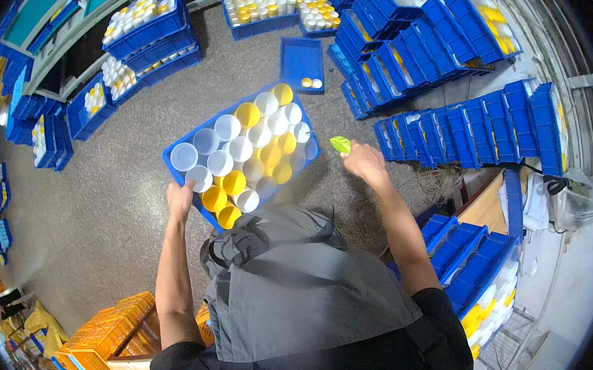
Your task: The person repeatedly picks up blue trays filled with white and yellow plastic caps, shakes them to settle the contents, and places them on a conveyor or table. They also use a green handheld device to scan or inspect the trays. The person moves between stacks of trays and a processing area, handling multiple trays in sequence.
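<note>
A blue crate (205,214) is in front of my body, tilted to one side. Rows of open-topped white, yellow and translucent cups (240,149) fill it. My left hand (180,198) grips the crate's left rim, its fingers partly hidden behind the edge. Off to the right of the crate, and apart from it, my right hand (364,163) is closed on a small lime-green object (340,144) whose kind I cannot make out. The crate's near edge is hidden by my grey apron (299,290).
Tall stacks of blue crates (413,65) line the right side. Far off on the floor sits another blue crate (301,58) with two cups. More filled crates (149,29) stand at the back left. Orange crates (105,335) are at the near left.
</note>
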Demonstrator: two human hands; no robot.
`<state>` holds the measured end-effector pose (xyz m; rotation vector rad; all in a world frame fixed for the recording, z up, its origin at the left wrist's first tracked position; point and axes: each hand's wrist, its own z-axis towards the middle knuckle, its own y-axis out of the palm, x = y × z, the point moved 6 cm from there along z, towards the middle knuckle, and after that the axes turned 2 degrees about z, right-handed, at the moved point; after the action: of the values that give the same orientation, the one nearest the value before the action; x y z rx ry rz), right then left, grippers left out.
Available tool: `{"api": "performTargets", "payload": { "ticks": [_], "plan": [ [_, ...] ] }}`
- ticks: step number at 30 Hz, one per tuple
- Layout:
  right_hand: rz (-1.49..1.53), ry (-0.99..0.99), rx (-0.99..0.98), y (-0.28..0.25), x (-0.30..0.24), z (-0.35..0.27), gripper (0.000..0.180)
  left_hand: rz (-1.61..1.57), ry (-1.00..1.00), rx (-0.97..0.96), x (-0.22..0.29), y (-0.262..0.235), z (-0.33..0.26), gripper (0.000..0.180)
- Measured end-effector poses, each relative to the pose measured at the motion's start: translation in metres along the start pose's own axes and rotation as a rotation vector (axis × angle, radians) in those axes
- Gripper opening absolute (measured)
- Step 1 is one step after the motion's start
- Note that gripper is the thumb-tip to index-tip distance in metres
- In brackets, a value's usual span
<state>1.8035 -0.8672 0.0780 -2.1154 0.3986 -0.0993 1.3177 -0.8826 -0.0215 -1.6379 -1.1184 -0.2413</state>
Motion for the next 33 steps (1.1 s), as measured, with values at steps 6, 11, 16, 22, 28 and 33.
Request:
{"api": "performTargets", "payload": {
  "ticks": [6, 11, 16, 22, 28, 33],
  "plan": [
    [0.024, -0.048, -0.081, 0.007, -0.024, 0.002, 0.041, -0.191, -0.080, -0.033, -0.026, -0.022, 0.020, 0.028],
    [0.007, -0.007, -0.036, -0.011, -0.077, 0.038, 0.043, -0.339, -0.105, -0.006, -0.033, -0.047, 0.059, 0.026],
    [-0.005, -0.181, -0.237, -0.023, -0.195, 0.047, 0.050, -0.222, -0.199, 0.031, -0.048, -0.088, 0.134, 0.031],
    [-0.079, -0.298, -0.364, -0.044, -0.335, 0.065, 0.049, -0.208, -0.357, 0.107, -0.071, -0.131, 0.217, 0.035],
    [-0.146, -0.490, -0.400, -0.071, -0.415, 0.086, 0.040, -0.145, -0.542, 0.167, -0.065, -0.161, 0.279, 0.038],
    [-0.123, -0.529, -0.337, -0.104, -0.468, 0.132, 0.038, -0.019, -0.508, 0.247, -0.037, -0.175, 0.336, 0.059]
  ]
}}
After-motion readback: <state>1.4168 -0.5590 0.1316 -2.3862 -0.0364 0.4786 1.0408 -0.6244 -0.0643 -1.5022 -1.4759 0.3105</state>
